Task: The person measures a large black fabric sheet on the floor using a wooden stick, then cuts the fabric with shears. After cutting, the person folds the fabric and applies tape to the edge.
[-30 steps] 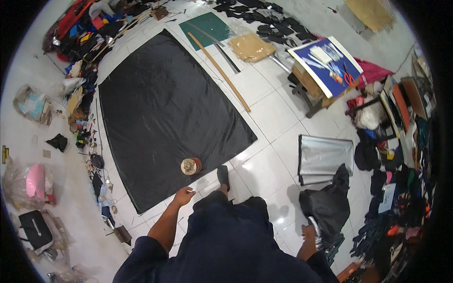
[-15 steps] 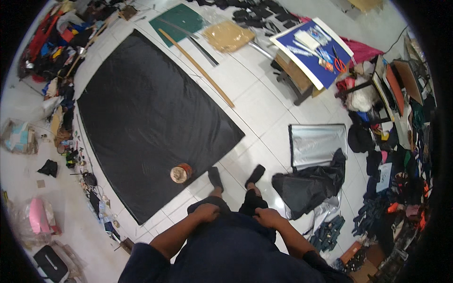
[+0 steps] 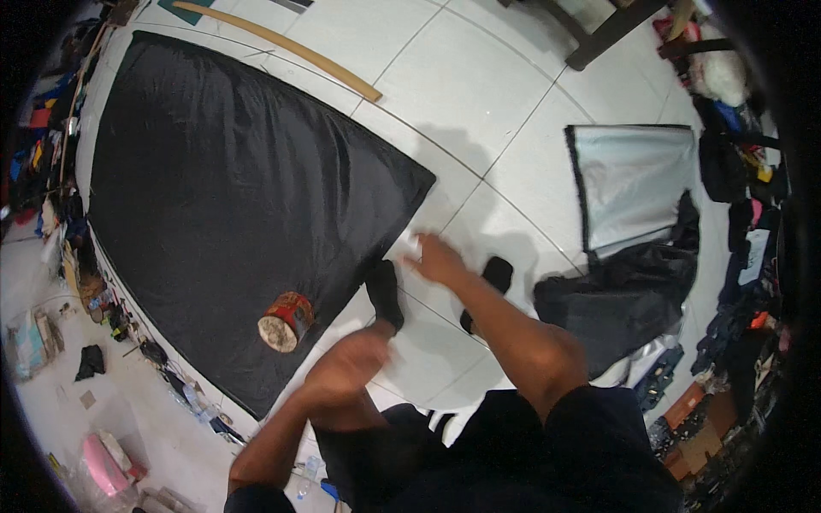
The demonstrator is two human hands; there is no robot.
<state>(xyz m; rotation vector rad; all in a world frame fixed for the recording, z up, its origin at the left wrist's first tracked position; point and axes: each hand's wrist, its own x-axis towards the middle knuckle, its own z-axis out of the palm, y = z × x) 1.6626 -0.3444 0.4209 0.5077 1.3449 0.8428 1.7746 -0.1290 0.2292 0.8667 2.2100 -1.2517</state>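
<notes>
Head view: your left hand (image 3: 346, 366) and right hand (image 3: 438, 259) have swung forward, bringing both near the black sheet (image 3: 231, 171) spread at left, a red cylinder (image 3: 288, 321) on its near part. Your right looks loose, empty; your left blurs, its grip I can't tell.

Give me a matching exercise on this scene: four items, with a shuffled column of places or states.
Items
1. Red-sided cylinder
2. Wooden stick
3. Silver sheet
4. Right hand

Places or states
A. Partly under crumpled black material
B. Holding nothing
C. On top of the black sheet, toward its near edge
D. Beside the far edge of the black sheet

Right pairs: 1-C, 2-D, 3-A, 4-B
</notes>
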